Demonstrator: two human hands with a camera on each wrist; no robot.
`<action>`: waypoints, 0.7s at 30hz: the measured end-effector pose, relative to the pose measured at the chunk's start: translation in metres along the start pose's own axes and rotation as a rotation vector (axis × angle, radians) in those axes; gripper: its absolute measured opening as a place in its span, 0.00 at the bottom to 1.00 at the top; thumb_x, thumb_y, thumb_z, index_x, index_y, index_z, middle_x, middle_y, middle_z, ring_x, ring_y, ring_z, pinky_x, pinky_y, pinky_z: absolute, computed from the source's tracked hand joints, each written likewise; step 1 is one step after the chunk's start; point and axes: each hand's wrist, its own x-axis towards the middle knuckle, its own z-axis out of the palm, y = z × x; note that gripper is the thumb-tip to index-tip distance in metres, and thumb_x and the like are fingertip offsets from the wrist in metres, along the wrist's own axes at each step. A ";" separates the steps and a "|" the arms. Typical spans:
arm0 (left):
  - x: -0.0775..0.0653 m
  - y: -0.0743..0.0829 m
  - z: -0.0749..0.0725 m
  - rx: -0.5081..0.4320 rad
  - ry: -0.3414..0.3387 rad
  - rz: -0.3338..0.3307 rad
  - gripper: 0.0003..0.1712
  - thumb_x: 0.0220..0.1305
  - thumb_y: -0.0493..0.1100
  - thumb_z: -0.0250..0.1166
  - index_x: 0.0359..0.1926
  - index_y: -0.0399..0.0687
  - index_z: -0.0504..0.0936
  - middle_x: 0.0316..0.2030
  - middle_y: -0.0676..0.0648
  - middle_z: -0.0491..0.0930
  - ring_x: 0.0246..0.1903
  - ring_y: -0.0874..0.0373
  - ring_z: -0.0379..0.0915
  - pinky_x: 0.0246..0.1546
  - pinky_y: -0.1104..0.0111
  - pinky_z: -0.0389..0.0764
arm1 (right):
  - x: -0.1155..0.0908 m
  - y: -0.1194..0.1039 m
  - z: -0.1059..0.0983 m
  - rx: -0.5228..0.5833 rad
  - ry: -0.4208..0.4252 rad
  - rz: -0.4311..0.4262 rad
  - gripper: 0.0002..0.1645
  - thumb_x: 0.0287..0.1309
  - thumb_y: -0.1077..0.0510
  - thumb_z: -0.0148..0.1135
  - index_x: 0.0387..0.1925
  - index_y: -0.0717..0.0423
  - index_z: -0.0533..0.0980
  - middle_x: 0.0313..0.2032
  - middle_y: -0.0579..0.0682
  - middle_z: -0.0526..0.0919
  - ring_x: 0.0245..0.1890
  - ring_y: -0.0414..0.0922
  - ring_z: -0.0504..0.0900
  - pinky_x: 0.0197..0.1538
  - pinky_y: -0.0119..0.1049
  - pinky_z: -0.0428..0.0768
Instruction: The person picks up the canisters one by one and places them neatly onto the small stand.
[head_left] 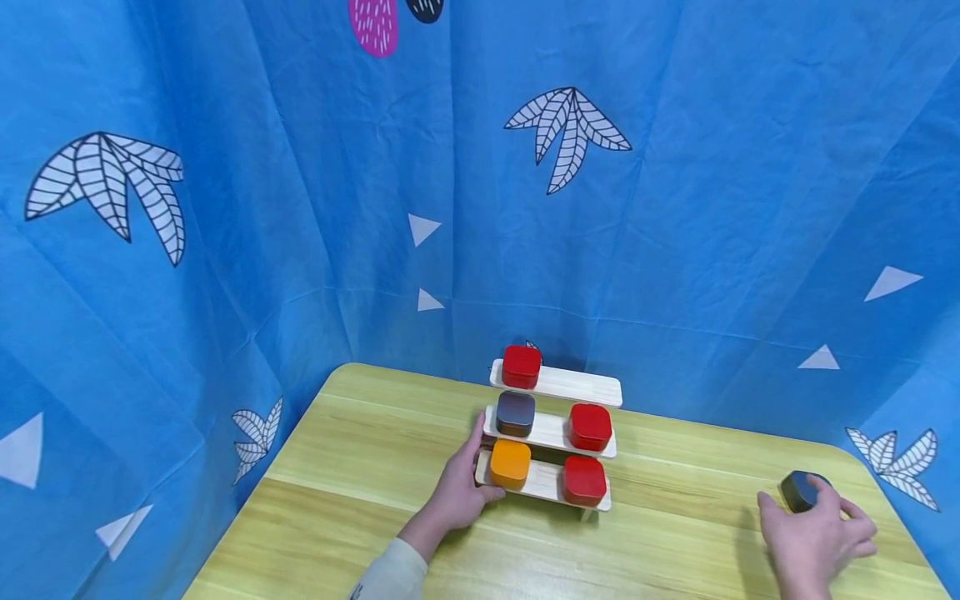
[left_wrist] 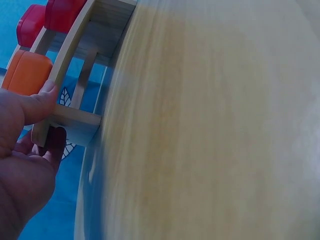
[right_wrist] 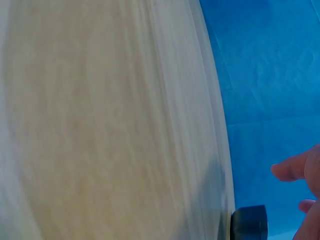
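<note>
A three-tier wooden display rack point(head_left: 551, 429) stands on the table. My left hand point(head_left: 459, 490) grips its left end; in the left wrist view the thumb point(left_wrist: 42, 102) lies on the bottom board and the fingers curl beneath. An orange box point(head_left: 511, 463) and a red box point(head_left: 584, 480) sit on the bottom tier. The middle tier carries a dark box point(head_left: 515, 413) and a red box point(head_left: 590, 427), the top one a red box point(head_left: 521, 367) at its left. At the far right, my right hand point(head_left: 813, 533) hovers by another dark box point(head_left: 801, 491), fingers spread and apart from it in the right wrist view.
A light wooden table point(head_left: 360, 442) with rounded corners carries everything. Blue patterned cloth point(head_left: 480, 167) hangs behind it and along its sides. The rack stands near the table's back edge, and the lone dark box is near the right edge.
</note>
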 end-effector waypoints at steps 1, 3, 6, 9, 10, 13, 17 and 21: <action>0.000 0.000 0.000 -0.002 -0.001 -0.007 0.75 0.49 0.25 0.76 0.79 0.75 0.36 0.76 0.54 0.53 0.70 0.49 0.57 0.67 0.56 0.63 | 0.001 0.001 0.000 -0.002 -0.003 0.004 0.47 0.52 0.53 0.71 0.70 0.63 0.62 0.68 0.73 0.43 0.65 0.70 0.39 0.55 0.67 0.57; 0.000 -0.001 0.000 -0.007 -0.002 -0.008 0.75 0.49 0.25 0.75 0.79 0.75 0.36 0.75 0.54 0.53 0.70 0.50 0.57 0.67 0.56 0.63 | 0.003 0.003 0.000 -0.006 -0.008 0.013 0.47 0.52 0.53 0.71 0.70 0.63 0.61 0.68 0.73 0.42 0.65 0.70 0.39 0.55 0.67 0.57; 0.001 -0.001 0.000 -0.016 -0.002 -0.013 0.75 0.49 0.24 0.75 0.79 0.76 0.36 0.75 0.54 0.54 0.70 0.50 0.58 0.66 0.57 0.64 | 0.006 0.004 0.001 -0.013 -0.016 0.021 0.47 0.52 0.52 0.70 0.70 0.63 0.61 0.68 0.74 0.42 0.65 0.70 0.38 0.55 0.67 0.57; 0.000 0.000 0.000 -0.022 -0.003 -0.006 0.75 0.48 0.23 0.75 0.79 0.75 0.36 0.75 0.53 0.56 0.69 0.50 0.58 0.65 0.56 0.66 | 0.008 0.006 0.001 -0.020 -0.021 0.022 0.48 0.52 0.51 0.71 0.70 0.64 0.61 0.68 0.74 0.42 0.65 0.71 0.39 0.55 0.67 0.57; 0.000 0.000 0.000 -0.026 -0.004 -0.005 0.75 0.48 0.23 0.75 0.79 0.75 0.36 0.75 0.53 0.56 0.70 0.50 0.58 0.65 0.57 0.66 | 0.008 0.007 0.001 -0.023 -0.022 0.021 0.48 0.52 0.51 0.71 0.70 0.64 0.61 0.68 0.75 0.42 0.65 0.71 0.39 0.55 0.67 0.57; 0.000 0.000 0.000 -0.039 -0.011 -0.008 0.75 0.48 0.23 0.75 0.79 0.75 0.35 0.75 0.54 0.55 0.70 0.50 0.57 0.65 0.58 0.67 | 0.009 0.009 0.001 -0.033 -0.029 0.017 0.49 0.51 0.51 0.71 0.69 0.65 0.60 0.67 0.76 0.42 0.65 0.72 0.39 0.54 0.68 0.56; -0.001 0.001 0.000 -0.045 -0.013 -0.016 0.75 0.48 0.22 0.74 0.79 0.74 0.35 0.75 0.54 0.54 0.71 0.51 0.56 0.64 0.59 0.67 | 0.011 0.011 0.002 -0.037 -0.047 0.015 0.49 0.53 0.50 0.71 0.70 0.66 0.60 0.66 0.77 0.43 0.64 0.73 0.39 0.54 0.68 0.56; 0.000 0.000 0.001 -0.035 -0.009 -0.016 0.75 0.49 0.23 0.75 0.79 0.73 0.35 0.75 0.54 0.53 0.71 0.50 0.55 0.65 0.57 0.65 | 0.013 0.013 0.004 -0.036 -0.067 0.017 0.49 0.55 0.50 0.70 0.70 0.65 0.59 0.66 0.78 0.44 0.63 0.73 0.40 0.53 0.70 0.56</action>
